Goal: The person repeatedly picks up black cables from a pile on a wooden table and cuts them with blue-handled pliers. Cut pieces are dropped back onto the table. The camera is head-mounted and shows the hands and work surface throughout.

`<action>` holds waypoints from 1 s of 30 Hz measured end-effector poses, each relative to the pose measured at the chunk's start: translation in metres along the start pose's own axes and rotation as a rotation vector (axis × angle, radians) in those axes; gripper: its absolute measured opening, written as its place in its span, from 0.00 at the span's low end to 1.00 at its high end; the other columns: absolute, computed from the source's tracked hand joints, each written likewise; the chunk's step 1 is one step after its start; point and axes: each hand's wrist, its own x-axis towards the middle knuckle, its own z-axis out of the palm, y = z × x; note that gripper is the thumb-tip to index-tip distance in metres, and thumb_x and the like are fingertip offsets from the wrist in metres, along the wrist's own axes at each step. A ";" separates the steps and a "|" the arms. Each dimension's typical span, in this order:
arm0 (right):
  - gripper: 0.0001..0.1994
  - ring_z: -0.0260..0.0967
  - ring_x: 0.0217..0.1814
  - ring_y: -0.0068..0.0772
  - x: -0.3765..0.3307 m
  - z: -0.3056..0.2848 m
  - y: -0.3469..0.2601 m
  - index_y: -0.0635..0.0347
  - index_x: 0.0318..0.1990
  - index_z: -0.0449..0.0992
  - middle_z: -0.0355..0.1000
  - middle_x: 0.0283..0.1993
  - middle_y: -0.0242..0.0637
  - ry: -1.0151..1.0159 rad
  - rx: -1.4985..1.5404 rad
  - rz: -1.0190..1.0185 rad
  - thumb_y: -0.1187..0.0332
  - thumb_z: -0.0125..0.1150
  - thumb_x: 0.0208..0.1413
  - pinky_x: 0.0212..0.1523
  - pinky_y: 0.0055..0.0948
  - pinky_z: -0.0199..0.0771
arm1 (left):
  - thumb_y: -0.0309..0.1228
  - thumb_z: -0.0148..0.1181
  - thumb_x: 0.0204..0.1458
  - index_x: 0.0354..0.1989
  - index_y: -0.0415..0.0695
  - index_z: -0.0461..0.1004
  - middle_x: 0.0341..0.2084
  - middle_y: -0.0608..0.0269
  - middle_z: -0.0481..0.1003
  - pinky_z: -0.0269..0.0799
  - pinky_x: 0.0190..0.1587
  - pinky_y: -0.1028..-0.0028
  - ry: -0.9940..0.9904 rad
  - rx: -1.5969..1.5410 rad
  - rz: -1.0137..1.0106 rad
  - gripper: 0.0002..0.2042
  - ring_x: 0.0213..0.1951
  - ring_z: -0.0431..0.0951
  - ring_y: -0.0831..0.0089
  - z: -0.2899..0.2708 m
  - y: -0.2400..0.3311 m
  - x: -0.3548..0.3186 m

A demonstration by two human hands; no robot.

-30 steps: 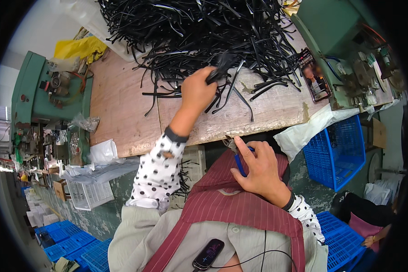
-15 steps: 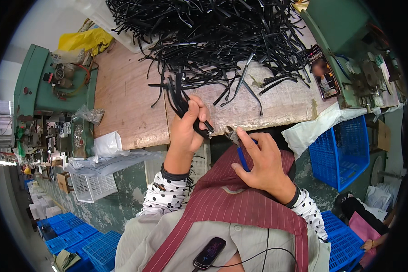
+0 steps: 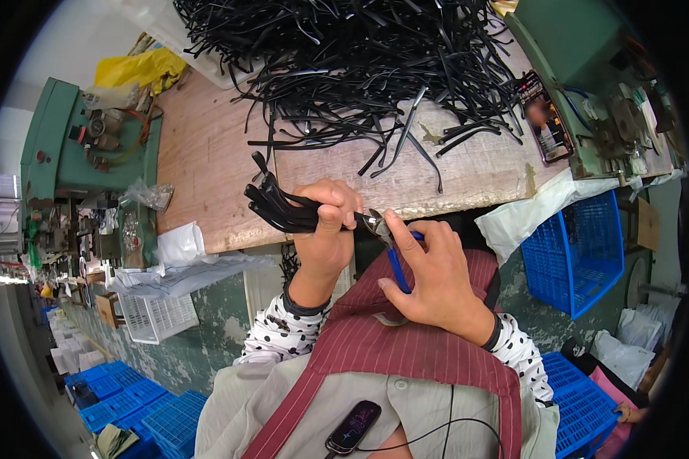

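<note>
A bunch of black eyeglass temples [image 3: 279, 208] is gripped in my left hand [image 3: 331, 222], the curved ends fanning out to the left. From the other side of that fist, one end sticks out toward my right hand [image 3: 436, 277]. It meets the metal jaws of blue-handled cutting pliers [image 3: 396, 268], which my right hand is closed around. Whether the jaws bite on that end I cannot tell. Both hands are in front of the table's near edge. Beyond them, a large heap of the same black temples [image 3: 360, 69] covers the back of the wooden table [image 3: 207, 153].
Green machines [image 3: 53, 138] flank the table at left, with another machine [image 3: 589, 61] at right. A phone [image 3: 545, 118] leans by the right one. Blue crates [image 3: 570, 256] and a white crate [image 3: 157, 314] lie below. A person's hand [image 3: 629, 413] shows at lower right.
My left hand has turned, so the bunch swings from pointing away to pointing left. The pliers have moved slightly left, up to the end sticking out of my left hand.
</note>
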 end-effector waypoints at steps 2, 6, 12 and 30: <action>0.45 0.63 0.43 0.44 0.000 0.000 0.000 0.49 0.71 0.65 0.65 0.47 0.43 -0.005 0.019 0.003 0.61 0.74 0.39 0.43 0.43 0.62 | 0.40 0.62 0.62 0.41 0.44 0.69 0.25 0.67 0.67 0.68 0.37 0.68 0.041 -0.009 -0.036 0.13 0.26 0.67 0.76 0.005 0.003 0.000; 0.45 0.63 0.43 0.45 -0.001 0.001 0.002 0.50 0.71 0.64 0.65 0.46 0.44 -0.007 0.004 -0.002 0.61 0.74 0.39 0.43 0.42 0.63 | 0.43 0.56 0.65 0.43 0.47 0.68 0.24 0.70 0.65 0.65 0.36 0.69 0.019 0.097 -0.071 0.13 0.25 0.63 0.77 0.008 0.004 0.000; 0.45 0.64 0.40 0.45 -0.004 0.005 0.005 0.50 0.72 0.62 0.66 0.44 0.45 -0.033 0.006 0.008 0.63 0.74 0.41 0.40 0.41 0.67 | 0.42 0.53 0.67 0.42 0.47 0.68 0.23 0.70 0.65 0.65 0.35 0.71 0.081 0.005 -0.285 0.11 0.24 0.63 0.78 0.006 0.008 0.002; 0.38 0.62 0.38 0.42 -0.006 -0.004 0.011 0.48 0.69 0.68 0.65 0.40 0.40 -0.060 -0.117 -0.148 0.67 0.69 0.43 0.38 0.40 0.61 | 0.44 0.52 0.67 0.39 0.48 0.70 0.18 0.73 0.62 0.62 0.31 0.73 -0.155 -0.223 -0.413 0.13 0.21 0.59 0.80 -0.017 0.002 0.010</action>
